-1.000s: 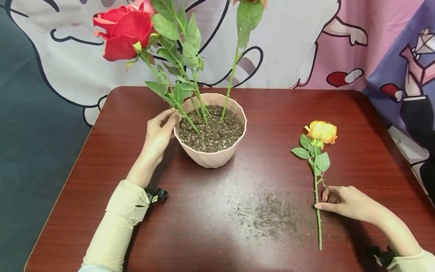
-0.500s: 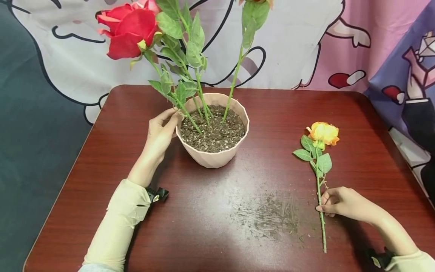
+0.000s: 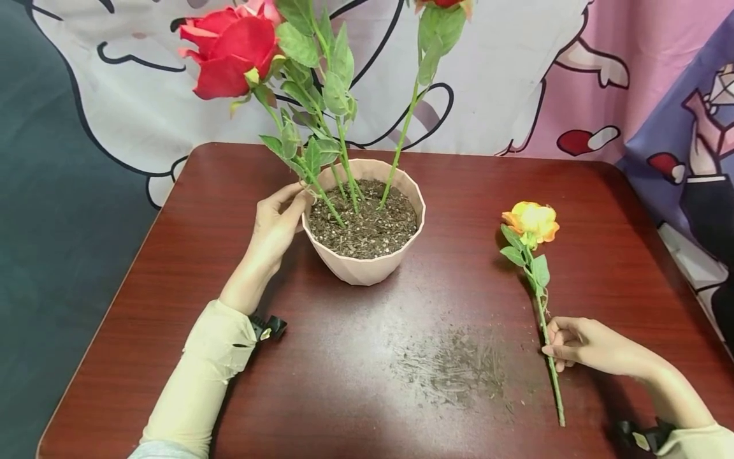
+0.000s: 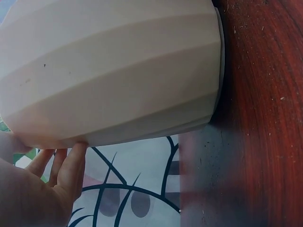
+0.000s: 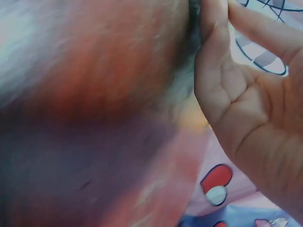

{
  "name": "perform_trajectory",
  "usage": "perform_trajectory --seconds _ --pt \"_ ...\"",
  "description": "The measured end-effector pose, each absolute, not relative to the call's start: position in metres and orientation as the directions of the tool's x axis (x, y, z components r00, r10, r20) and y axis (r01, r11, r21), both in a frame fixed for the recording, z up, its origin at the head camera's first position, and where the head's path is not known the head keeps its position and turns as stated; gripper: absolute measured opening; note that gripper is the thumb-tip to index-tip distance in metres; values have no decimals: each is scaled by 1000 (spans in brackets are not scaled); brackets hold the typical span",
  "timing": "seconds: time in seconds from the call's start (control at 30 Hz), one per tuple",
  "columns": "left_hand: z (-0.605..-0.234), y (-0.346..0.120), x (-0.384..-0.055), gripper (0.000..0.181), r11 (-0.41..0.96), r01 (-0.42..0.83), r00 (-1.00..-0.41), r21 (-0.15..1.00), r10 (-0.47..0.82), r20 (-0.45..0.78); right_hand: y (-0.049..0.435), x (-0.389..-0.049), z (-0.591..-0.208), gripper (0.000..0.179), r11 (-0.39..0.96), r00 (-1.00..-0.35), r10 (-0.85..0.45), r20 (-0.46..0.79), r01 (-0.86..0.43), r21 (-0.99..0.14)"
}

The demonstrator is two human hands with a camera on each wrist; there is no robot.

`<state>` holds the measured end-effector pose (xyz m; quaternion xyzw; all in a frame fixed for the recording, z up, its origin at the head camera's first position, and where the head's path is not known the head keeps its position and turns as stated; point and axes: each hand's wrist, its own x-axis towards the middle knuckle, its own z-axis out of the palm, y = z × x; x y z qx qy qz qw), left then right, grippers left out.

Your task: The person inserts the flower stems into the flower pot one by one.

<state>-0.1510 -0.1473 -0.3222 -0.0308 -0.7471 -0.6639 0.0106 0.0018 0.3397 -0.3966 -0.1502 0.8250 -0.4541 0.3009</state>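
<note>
On the left of the head view, my left hand [image 3: 276, 220] grips the rim of a cream faceted flower pot [image 3: 362, 266], thumb over the edge and fingers against the outer wall. In the left wrist view the fingertips [image 4: 75, 156] press the pot's side [image 4: 123, 80]. Dark soil [image 3: 375, 229] fills the pot, and several rose stems stand in it, one with a large red bloom [image 3: 235, 57]. At the right, my right hand [image 3: 593, 345] pinches the green stem of a yellow rose [image 3: 532, 223] low down. Its bloom points away from me.
The pot stands on a dark red-brown wooden table [image 3: 321, 395]. Smeared soil [image 3: 453, 366] lies on the tabletop between the hands. Behind the far edge hangs a printed cartoon cloth [image 3: 487, 83], which the tall stems overlap.
The yellow rose has tilted in my right hand: its bloom swings left while the stem's lower end moves right. My left hand keeps its grip on the pot; the view shifts slightly.
</note>
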Motion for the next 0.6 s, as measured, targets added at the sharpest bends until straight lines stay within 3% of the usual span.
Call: perform_trajectory --seconds 0.33,0.6 --pt "-322 -148 -153 33 131 80 -997 988 30 77 304 -19 -363 11 569 -887 -445 -123 -174 -804" --pt "-324 -148 -152 34 135 77 -997 988 36 72 273 -52 -331 17 377 -870 -477 127 -333 -864"
